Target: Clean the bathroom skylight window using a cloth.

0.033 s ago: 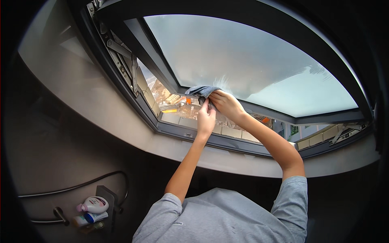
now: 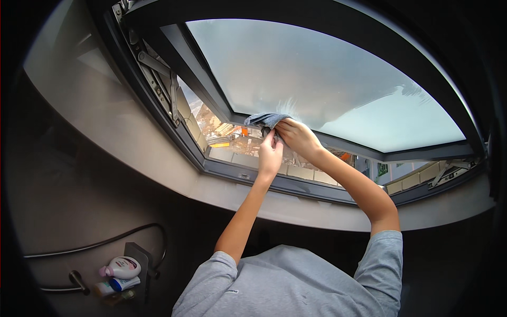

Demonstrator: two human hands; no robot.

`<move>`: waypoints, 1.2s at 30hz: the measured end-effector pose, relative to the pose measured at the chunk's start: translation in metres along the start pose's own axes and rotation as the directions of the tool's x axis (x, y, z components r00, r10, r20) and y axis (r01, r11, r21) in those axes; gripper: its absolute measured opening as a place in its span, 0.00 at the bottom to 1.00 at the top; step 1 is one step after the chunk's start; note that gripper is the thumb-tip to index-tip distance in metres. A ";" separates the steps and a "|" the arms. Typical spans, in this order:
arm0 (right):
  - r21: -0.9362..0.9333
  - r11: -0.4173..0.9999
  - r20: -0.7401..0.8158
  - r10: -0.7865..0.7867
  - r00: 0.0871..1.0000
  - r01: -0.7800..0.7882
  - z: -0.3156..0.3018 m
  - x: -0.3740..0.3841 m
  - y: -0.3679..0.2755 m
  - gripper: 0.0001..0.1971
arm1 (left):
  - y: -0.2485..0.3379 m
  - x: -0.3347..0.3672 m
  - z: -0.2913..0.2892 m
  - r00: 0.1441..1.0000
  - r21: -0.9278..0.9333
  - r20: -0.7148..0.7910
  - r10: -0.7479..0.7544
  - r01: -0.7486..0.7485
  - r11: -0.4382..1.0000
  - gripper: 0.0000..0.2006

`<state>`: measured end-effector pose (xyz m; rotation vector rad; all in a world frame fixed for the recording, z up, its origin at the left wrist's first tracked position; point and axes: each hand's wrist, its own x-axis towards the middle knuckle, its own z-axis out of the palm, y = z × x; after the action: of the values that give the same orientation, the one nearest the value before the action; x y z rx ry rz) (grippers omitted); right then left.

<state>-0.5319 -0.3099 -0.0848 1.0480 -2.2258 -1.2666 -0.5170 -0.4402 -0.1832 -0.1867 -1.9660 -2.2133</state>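
A grey-blue cloth [image 2: 260, 119] is bunched over the lower rail of the tilted-out window sash [image 2: 348, 143]. My right hand [image 2: 299, 137] presses it there, fingers closed over its right part. Just below, my left hand [image 2: 271, 154] pinches a small dark handle-like piece [image 2: 265, 131] under the cloth's edge; fingers and cloth partly hide it. Above both hands the frosted glass pane [image 2: 322, 79] carries streaky whitish marks, one patch right over the cloth.
Metal stay arms [image 2: 158, 79] join sash and frame at both sides. The fixed frame [image 2: 232, 171] and pale sill [image 2: 222, 191] run below my hands. Ground far below shows through the gap. At lower left, several bottles [image 2: 124, 268] rest by a dark bracket and hose [image 2: 105, 243].
Both hands and the cloth have shifted very slightly to the right. Each hand keeps its grip.
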 end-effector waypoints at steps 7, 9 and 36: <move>0.069 0.997 0.125 0.037 0.991 -0.046 -0.013 -0.056 0.019 0.25 | 0.020 -0.015 0.044 0.973 -0.200 0.198 -0.115 0.155 0.968 0.24; 0.208 0.972 0.135 0.083 0.987 -0.110 -0.030 -0.061 0.029 0.21 | 0.036 -0.022 0.045 0.957 -0.204 0.267 -0.115 0.173 0.963 0.22; 0.041 0.996 -0.407 -0.052 0.912 0.075 -0.005 0.098 -0.014 0.22 | 0.086 -0.155 -0.061 0.998 -0.053 0.033 -0.055 0.056 0.997 0.25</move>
<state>-0.5871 -0.3918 -0.0984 1.2814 -1.9298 -0.9102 -0.3455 -0.5030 -0.1390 -0.1772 -1.9521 -2.3132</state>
